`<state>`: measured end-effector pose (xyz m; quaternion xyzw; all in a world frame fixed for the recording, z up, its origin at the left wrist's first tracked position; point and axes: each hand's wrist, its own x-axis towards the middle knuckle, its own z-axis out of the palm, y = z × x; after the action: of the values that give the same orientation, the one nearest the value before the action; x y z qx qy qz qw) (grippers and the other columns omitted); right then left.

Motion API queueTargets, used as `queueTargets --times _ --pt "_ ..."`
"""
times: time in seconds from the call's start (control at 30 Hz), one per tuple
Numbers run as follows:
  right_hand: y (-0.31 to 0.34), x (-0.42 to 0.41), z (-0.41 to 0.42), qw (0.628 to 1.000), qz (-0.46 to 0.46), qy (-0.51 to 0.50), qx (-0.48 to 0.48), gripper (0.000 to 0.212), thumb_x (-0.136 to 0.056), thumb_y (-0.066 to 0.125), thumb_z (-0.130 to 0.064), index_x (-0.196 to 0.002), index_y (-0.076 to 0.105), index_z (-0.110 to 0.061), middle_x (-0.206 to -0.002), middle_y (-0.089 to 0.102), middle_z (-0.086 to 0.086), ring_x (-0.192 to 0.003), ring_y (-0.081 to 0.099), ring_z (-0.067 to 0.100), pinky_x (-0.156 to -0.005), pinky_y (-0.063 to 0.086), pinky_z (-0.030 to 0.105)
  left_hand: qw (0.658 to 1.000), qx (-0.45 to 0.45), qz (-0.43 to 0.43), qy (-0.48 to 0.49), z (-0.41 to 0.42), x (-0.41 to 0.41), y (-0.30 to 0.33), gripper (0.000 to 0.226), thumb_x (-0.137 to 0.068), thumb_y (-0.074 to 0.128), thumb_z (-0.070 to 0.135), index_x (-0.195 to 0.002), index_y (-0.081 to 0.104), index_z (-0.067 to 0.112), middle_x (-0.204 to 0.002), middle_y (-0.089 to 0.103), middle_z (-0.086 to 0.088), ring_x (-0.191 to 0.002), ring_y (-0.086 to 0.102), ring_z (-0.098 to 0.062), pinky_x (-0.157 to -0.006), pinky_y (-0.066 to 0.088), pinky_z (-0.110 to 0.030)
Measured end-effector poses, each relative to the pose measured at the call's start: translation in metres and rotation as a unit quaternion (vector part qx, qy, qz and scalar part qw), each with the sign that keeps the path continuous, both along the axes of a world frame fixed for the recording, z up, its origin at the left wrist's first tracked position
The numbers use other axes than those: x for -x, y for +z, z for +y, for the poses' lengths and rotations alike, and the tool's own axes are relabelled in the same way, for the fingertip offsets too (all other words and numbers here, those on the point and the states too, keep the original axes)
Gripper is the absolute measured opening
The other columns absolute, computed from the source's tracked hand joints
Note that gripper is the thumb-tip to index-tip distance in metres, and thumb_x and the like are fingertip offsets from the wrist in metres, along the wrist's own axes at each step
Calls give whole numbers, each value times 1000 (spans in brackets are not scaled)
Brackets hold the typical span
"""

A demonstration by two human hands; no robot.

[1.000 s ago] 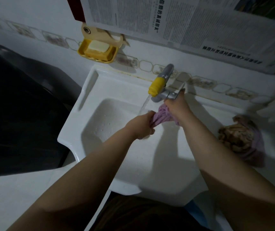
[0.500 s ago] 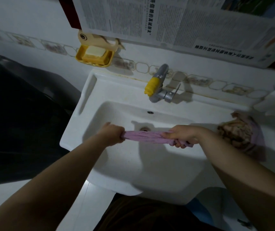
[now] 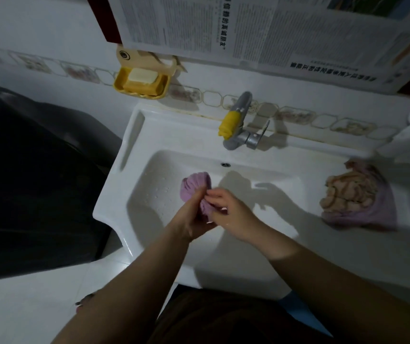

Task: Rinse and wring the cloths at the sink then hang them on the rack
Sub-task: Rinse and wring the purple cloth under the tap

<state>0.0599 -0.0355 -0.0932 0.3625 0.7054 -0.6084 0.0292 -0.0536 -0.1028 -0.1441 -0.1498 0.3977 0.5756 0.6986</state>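
Left hand, right hand grip one purple cloth; second cloth on sink ledge

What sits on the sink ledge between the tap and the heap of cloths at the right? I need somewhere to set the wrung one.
Nothing: the head view shows bare white ledge between the tap and the heap of cloths.

A newspaper covers the wall above the sink, hung upside down. Its bold Chinese headlines show, one running vertically near its left edge, another along its lower right edge, but the characters are too blurred and inverted to read reliably. The body columns are illegible.
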Motion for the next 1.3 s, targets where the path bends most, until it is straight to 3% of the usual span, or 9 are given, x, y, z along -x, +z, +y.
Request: queueTargets --times 0.1,0.23,0.4,0.57,0.73,0.97,1.1,1.2,1.3 --pt "-9 -22 20 976 6 -31 -216 51 -85 57 1 -129 44 -20 -140 43 6 -132 41 27 -109 37 44 990 20 83 -110 -8 21 2 16 -80 71 20 -78 61 7 -74 58 -8 -73 63 -19 -89 50 -45" --pt "-20 -29 43 764 24 248 -595 86 -76 68 -31 -147 21 -27 -155 14 9 -141 22 40 -107 34 58 906 -117 100 -395 -1 33 39 30 -83 61 5 -113 56 2 -85 61 -13 -68 61 -17 -77 59 -39" --pt "-11 -3 40 731 -14 273 -625 98 -56 82 -11 -142 35 -11 -92 64 12 -73 65 28 -41 39 25 732 -40 361 -577 19 26 58 73 -85 65 2 -143 25 18 -109 58 -18 -78 60 -23 -75 57 -38" --pt "5 32 27 906 -246 220 -265 9 -86 46 -17 -91 52 -12 -74 53 1 -69 55 25 -49 30 26 396 -6 756 -522 17 29 44 79 -91 56 20 -151 6 22 -104 66 -11 -87 64 -29 -76 54 -38" --pt "21 40 25 981 -147 -34 118 16 -74 58 -16 -67 45 -19 -53 37 -1 -42 30 14 -42 21 18 156 -222 895 -355 28 68 44 44 -96 20 44 -123 38 14 -75 65 -9 -54 61 -31 -45 47 -30" --pt "44 38 19 865 -12 -128 485 29 -70 53 -16 -60 27 -26 -41 24 -10 -31 18 4 -31 7 16 38 -404 892 -201 52 92 70 17 -91 51 23 -100 43 11 -61 56 -7 -43 52 -26 -35 40 -25" --pt "46 33 34 793 38 -98 600 35 -53 82 -15 -73 53 -16 -48 36 -7 -33 31 2 -25 18 12 11 -391 903 -178 51 97 69 21 -90 53 17 -109 48 13 -76 60 -7 -50 52 -22 -36 38 -26" --pt "40 26 36 791 37 -147 593 54 -48 91 -16 -93 62 -6 -67 52 3 -46 47 6 -28 34 13 91 -297 912 -267 35 90 58 23 -85 60 31 -99 54 14 -79 62 -7 -53 60 -27 -42 36 -24" --pt "35 19 32 899 31 -185 397 66 -76 75 -18 -134 44 -16 -92 61 8 -66 61 17 -48 50 23 284 -57 844 -451 23 75 62 22 -86 54 37 -92 54 15 -90 68 -9 -79 66 -33 -61 43 -29"
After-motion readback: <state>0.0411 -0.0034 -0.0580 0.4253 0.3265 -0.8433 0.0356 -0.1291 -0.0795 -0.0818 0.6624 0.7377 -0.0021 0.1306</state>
